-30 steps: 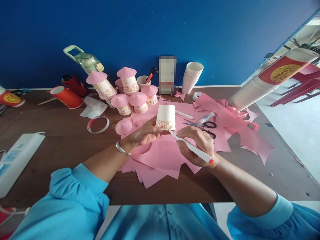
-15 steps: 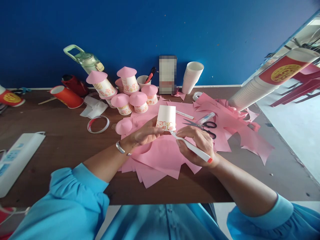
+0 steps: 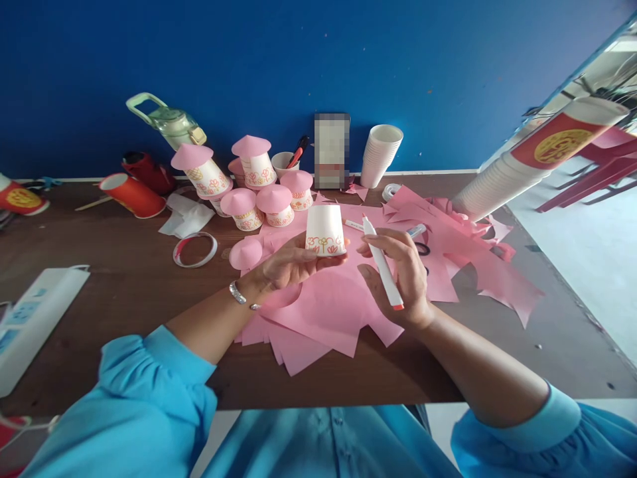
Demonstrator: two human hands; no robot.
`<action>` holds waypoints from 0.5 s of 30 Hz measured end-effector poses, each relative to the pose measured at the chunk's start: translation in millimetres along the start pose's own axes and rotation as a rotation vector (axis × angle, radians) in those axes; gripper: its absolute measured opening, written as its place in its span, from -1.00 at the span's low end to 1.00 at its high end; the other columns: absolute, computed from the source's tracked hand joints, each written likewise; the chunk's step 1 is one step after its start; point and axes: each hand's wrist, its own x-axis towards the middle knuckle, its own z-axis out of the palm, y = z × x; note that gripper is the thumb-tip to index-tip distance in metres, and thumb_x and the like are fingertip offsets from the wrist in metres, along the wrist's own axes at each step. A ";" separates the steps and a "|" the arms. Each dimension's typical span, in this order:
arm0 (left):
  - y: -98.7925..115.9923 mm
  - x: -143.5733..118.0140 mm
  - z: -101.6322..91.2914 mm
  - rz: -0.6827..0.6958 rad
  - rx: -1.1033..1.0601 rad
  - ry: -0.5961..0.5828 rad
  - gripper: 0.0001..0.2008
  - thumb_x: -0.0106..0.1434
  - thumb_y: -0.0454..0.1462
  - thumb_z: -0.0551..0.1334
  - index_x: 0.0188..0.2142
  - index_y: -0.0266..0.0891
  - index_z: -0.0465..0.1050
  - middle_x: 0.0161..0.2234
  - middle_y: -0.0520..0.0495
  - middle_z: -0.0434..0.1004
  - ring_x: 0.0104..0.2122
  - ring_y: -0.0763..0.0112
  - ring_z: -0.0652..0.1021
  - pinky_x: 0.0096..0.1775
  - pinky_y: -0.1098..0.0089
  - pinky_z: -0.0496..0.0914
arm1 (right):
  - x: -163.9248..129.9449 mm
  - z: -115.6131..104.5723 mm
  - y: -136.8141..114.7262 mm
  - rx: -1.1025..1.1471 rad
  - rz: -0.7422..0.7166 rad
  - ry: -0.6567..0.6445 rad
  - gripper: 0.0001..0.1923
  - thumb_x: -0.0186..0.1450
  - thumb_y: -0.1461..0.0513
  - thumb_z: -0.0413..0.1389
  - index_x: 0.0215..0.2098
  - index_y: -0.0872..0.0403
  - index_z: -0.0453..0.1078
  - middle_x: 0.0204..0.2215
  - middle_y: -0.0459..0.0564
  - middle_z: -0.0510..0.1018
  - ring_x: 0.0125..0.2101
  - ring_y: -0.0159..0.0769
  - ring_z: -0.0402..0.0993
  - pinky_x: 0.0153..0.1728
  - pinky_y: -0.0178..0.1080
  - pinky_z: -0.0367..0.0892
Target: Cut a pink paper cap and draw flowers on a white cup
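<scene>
1. The left hand (image 3: 288,265) clasps an upside-down white paper cup with red flower drawings (image 3: 325,230) above the pink paper sheets (image 3: 323,312).
2. Just right, the right hand (image 3: 401,279) grips a white marker with a red end (image 3: 382,269), tip clear of the cup.

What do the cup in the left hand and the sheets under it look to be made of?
The cup looks like thin matte paper, white with a rolled rim and drawn red flowers. The pink sheets look like plain craft paper: flat, matte, with sharp cut edges. The left hand grips the cup.
</scene>
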 end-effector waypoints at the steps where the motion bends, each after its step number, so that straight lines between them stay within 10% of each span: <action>1: 1.0 -0.1 0.1 -0.006 0.000 0.005 -0.66 0.25 -0.08 0.44 0.00 -0.05 0.60 -0.01 -0.09 0.73 0.13 -0.10 0.66 0.26 -0.22 0.45 | -0.9 0.7 0.8 0.009 0.012 -0.003 -0.50 0.48 0.28 0.16 0.34 -0.11 0.28 -0.01 0.08 0.57 0.05 -0.05 0.60 -0.04 0.01 0.64; 15: -2.0 7.5 15.2 0.275 1.006 0.258 -0.14 0.00 0.00 0.63 0.19 -0.07 0.28 0.15 -0.23 0.47 0.13 -0.10 0.52 0.08 -0.07 0.49 | -0.8 8.6 24.8 -0.140 0.134 -0.013 -0.59 0.46 0.33 0.11 0.25 -0.06 0.31 0.03 0.10 0.58 -0.05 -0.12 0.63 -0.05 -0.01 0.60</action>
